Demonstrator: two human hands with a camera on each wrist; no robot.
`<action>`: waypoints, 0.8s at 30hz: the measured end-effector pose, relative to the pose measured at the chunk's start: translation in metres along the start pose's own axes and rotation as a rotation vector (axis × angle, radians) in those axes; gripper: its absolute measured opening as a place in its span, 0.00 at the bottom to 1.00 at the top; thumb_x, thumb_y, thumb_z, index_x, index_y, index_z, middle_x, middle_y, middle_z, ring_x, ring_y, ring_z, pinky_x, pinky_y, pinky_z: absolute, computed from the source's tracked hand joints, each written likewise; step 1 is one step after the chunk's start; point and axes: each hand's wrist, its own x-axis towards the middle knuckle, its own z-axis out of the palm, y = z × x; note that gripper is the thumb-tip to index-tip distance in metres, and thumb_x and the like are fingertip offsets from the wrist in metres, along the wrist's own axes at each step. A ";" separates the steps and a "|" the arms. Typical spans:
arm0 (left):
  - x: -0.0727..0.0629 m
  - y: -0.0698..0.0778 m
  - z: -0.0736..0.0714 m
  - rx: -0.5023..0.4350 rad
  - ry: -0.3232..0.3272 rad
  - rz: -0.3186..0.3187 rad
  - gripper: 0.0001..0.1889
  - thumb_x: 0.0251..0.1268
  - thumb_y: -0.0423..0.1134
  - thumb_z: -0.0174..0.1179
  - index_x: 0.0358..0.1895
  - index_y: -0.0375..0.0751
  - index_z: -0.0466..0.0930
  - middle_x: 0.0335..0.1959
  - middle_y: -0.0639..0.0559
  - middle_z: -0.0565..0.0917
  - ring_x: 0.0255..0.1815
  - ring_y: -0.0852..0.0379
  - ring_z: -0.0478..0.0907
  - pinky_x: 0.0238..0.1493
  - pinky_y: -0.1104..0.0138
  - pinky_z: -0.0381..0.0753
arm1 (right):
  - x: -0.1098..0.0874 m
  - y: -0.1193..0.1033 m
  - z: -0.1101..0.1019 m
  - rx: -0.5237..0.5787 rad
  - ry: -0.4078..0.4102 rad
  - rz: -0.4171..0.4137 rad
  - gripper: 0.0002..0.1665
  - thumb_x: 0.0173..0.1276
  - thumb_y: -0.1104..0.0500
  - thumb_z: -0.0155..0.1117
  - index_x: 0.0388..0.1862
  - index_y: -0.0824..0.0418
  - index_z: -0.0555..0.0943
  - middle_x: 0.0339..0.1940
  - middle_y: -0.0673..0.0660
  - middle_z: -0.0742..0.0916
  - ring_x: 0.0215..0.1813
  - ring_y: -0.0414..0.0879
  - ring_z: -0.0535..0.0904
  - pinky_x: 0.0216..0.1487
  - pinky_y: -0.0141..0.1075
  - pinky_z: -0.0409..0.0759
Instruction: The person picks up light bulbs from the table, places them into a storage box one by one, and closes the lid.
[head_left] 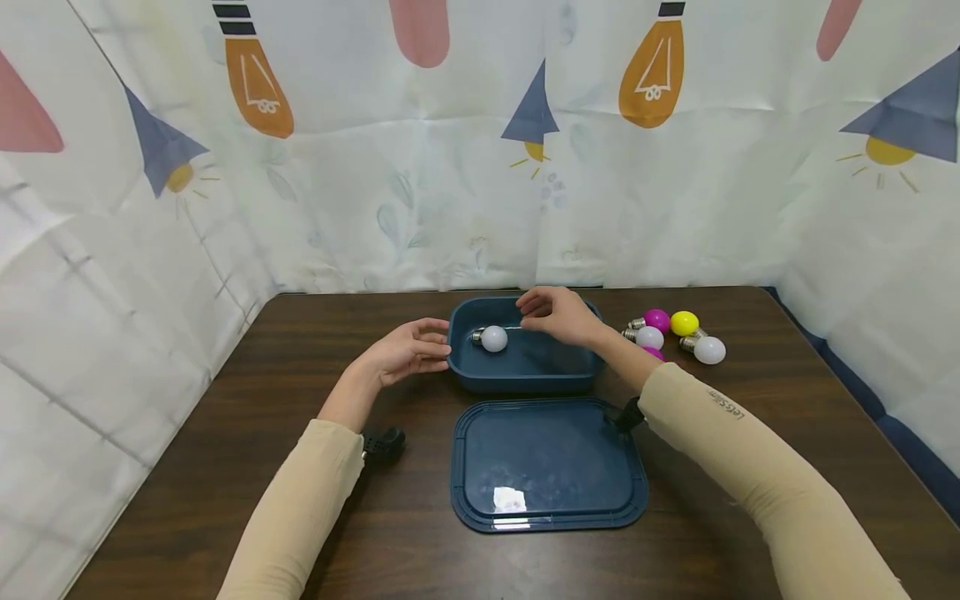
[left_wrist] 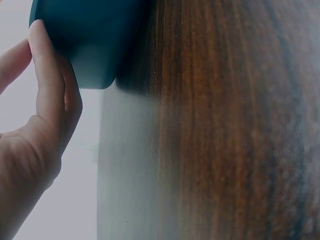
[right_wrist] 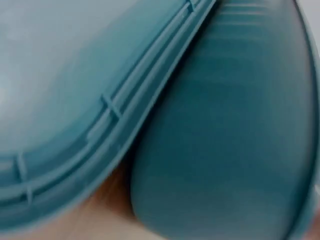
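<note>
A blue rectangular box (head_left: pixel 525 383) stands at the back middle of the table. One white light bulb (head_left: pixel 493 338) with a metal screw base lies inside, near its left end. My left hand (head_left: pixel 412 348) touches the box's left wall with its fingertips; the left wrist view shows a fingertip against the outer wall (left_wrist: pixel 90 45). Over the box's far right part hovers my right hand (head_left: pixel 558 315), its fingers loosely bent and no object visible between them. In the right wrist view only a sliver of that hand appears at the right edge, beyond the box wall (right_wrist: pixel 225 130).
A blue lid (head_left: pixel 547 467) lies flat in front of the box. Several bulbs lie right of the box, among them a yellow bulb (head_left: pixel 684 322), a magenta bulb (head_left: pixel 657 320) and a white bulb (head_left: pixel 709 350). A patterned curtain (head_left: pixel 465 200) hangs behind the table.
</note>
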 end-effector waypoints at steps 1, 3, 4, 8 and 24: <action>0.000 0.000 0.000 0.000 0.001 -0.001 0.31 0.75 0.23 0.56 0.77 0.33 0.57 0.56 0.37 0.76 0.41 0.52 0.85 0.52 0.60 0.87 | -0.002 -0.001 -0.003 0.004 0.002 0.002 0.22 0.74 0.62 0.69 0.64 0.66 0.79 0.58 0.65 0.84 0.57 0.55 0.82 0.57 0.49 0.81; 0.000 0.000 -0.001 0.002 0.003 -0.003 0.31 0.75 0.23 0.56 0.77 0.33 0.57 0.57 0.37 0.76 0.42 0.52 0.85 0.52 0.60 0.87 | -0.006 -0.002 -0.007 0.005 0.002 -0.002 0.22 0.74 0.62 0.68 0.64 0.67 0.79 0.58 0.66 0.84 0.56 0.54 0.82 0.57 0.50 0.81; 0.000 0.000 -0.001 0.002 0.001 -0.003 0.31 0.75 0.23 0.56 0.77 0.33 0.57 0.57 0.37 0.75 0.42 0.52 0.85 0.52 0.60 0.87 | -0.008 -0.003 -0.010 0.004 0.004 0.001 0.22 0.74 0.62 0.68 0.63 0.66 0.79 0.58 0.66 0.84 0.56 0.54 0.82 0.57 0.50 0.81; 0.001 -0.001 -0.002 0.001 -0.003 0.001 0.31 0.75 0.23 0.56 0.77 0.33 0.56 0.58 0.36 0.75 0.42 0.53 0.85 0.53 0.59 0.86 | -0.018 -0.006 -0.018 -0.021 0.008 -0.013 0.20 0.74 0.61 0.68 0.61 0.65 0.80 0.57 0.65 0.85 0.55 0.52 0.83 0.57 0.51 0.81; 0.001 -0.001 -0.003 0.002 -0.009 0.009 0.31 0.75 0.24 0.57 0.77 0.33 0.57 0.62 0.30 0.73 0.43 0.52 0.85 0.53 0.59 0.86 | -0.059 0.002 -0.045 0.100 0.044 -0.021 0.19 0.74 0.59 0.68 0.61 0.64 0.80 0.57 0.67 0.84 0.52 0.53 0.84 0.54 0.41 0.85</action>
